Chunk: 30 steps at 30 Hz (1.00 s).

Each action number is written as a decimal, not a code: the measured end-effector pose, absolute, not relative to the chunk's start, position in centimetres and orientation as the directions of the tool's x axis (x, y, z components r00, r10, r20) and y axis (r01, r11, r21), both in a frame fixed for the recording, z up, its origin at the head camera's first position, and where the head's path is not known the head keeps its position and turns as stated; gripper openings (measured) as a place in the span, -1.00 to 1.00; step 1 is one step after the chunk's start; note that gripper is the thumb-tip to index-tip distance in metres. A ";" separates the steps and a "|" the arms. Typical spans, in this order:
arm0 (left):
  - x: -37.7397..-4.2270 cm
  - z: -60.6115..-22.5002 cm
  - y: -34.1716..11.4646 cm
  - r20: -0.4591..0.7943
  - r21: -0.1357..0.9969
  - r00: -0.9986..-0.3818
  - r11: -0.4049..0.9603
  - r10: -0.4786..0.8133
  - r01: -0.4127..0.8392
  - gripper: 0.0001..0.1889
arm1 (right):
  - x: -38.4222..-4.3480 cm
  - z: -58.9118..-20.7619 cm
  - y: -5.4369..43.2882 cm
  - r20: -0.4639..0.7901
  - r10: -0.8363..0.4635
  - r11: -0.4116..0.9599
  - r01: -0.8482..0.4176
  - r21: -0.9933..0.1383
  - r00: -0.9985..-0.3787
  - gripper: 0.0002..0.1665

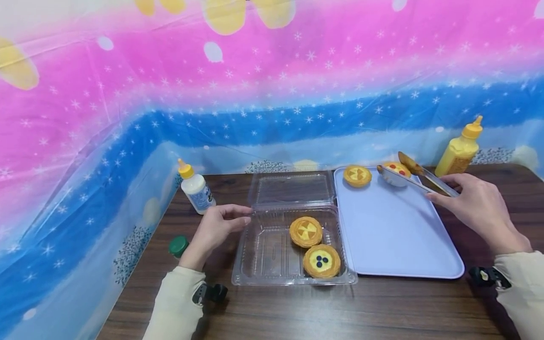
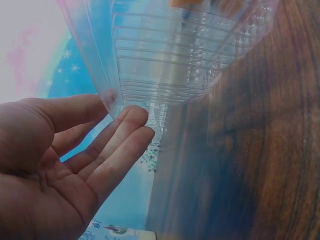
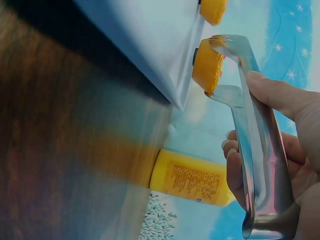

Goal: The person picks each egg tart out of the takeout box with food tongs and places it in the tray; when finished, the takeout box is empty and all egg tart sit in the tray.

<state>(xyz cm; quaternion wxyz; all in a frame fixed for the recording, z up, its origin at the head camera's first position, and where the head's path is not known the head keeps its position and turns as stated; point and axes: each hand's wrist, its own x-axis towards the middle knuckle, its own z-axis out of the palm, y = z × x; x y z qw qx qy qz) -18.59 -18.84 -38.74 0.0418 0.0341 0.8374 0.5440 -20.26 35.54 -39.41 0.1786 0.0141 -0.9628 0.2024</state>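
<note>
My right hand [image 1: 478, 203] grips metal tongs [image 3: 260, 145]. The tong tips straddle a tart with red toppings [image 3: 207, 67] at the far end of the pale lavender tray [image 1: 395, 236]. Left of it on the tray is a tart with a yellow pattern [image 1: 357, 175]. My left hand [image 1: 216, 231] pinches the rim of a clear plastic container [image 2: 150, 60] at its back left corner, thumb on one side and fingers on the other. Inside the container, along its right side, lie a yellow-patterned tart [image 1: 306, 232] and a tart with blueberries [image 1: 321, 261].
The container's clear lid [image 1: 293, 189] lies folded back toward the curtain [image 1: 272, 113]. A white glue bottle [image 1: 197, 191] with an orange tip stands behind my left hand, near a green cap [image 1: 178, 245]. Beyond the tray's back right corner stands a yellow squeeze bottle [image 1: 459, 151].
</note>
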 end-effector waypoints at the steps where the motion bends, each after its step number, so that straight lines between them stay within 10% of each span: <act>1: -18.6 -38.7 -18.9 -0.034 0.914 -0.994 0.405 0.102 0.010 -0.75 | -20.3 -39.4 35.5 0.348 0.044 0.919 -0.099 -0.383 -0.936 -0.29; 30: -18.5 -38.6 -18.8 -0.022 0.906 -0.995 0.423 0.101 0.023 -0.76 | -19.4 -36.9 33.3 0.371 -0.006 0.894 -0.171 -0.414 -0.929 -0.23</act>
